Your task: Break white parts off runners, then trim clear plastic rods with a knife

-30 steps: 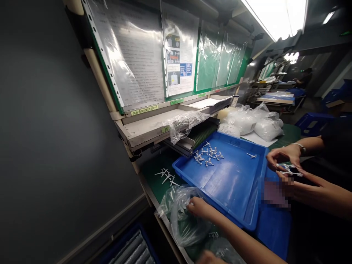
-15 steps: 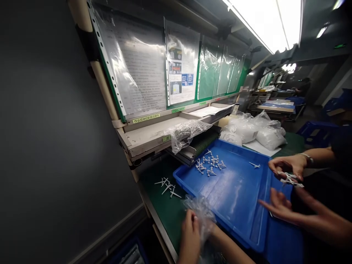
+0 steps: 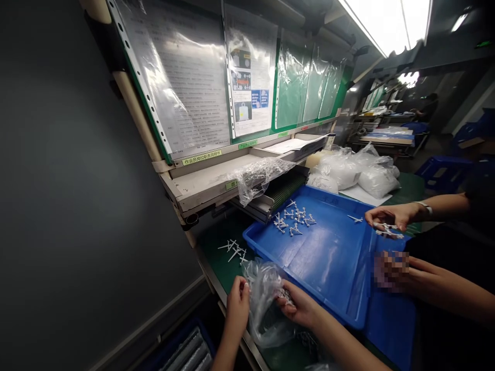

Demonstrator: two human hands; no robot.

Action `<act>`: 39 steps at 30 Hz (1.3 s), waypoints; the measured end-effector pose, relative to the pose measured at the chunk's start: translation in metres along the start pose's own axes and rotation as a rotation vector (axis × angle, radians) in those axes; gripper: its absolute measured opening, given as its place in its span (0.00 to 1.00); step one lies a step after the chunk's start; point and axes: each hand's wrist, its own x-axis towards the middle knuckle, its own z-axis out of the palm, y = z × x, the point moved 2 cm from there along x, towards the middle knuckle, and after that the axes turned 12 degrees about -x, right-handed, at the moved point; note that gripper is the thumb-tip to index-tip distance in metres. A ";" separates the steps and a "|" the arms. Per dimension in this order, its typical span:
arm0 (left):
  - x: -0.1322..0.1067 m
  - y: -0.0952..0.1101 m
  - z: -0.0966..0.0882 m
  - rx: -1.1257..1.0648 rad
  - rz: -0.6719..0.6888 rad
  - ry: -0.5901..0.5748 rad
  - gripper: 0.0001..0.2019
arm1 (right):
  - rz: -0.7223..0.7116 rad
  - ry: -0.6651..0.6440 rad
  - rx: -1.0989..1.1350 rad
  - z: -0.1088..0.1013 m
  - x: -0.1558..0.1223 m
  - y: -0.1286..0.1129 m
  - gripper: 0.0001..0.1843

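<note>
My left hand [image 3: 237, 304] and my right hand [image 3: 299, 304] grip a crumpled clear plastic bag [image 3: 263, 304] at the near edge of a blue plastic tray [image 3: 325, 263]. A few small white plastic parts [image 3: 285, 296] show at my right fingers, inside or against the bag. More of these branched parts lie in a loose heap [image 3: 294, 220] in the tray, and others lie on the green bench mat [image 3: 234, 251]. To the right, a co-worker's hand [image 3: 389, 217] holds a cluster of white parts [image 3: 389, 231] over the tray's far corner.
The co-worker's other hand [image 3: 392, 270] is blurred out beside a second blue tray [image 3: 390, 330]. Bulging bags of white parts [image 3: 340, 170] stand behind the tray, below a shelf [image 3: 209, 180] and posted document sleeves [image 3: 185, 77]. A blue crate [image 3: 185, 350] sits below the bench.
Both my hands have come up to the bag's sides and hold it at the tray's edge. The co-worker's hand with the parts has moved left, and the other has drawn back.
</note>
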 end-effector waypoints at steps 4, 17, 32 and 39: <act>0.004 0.007 -0.027 0.034 0.019 0.121 0.09 | 0.139 -0.021 0.175 -0.003 -0.021 -0.016 0.11; -0.063 0.071 0.047 -0.643 -0.431 -0.242 0.10 | -0.018 0.222 0.797 0.018 -0.122 -0.032 0.11; -0.082 0.052 0.119 -1.208 -1.015 -0.146 0.08 | -0.267 0.496 0.764 0.008 -0.145 -0.021 0.05; -0.083 0.067 0.142 -1.249 -1.103 0.207 0.16 | -0.653 0.488 0.178 0.017 -0.145 -0.012 0.08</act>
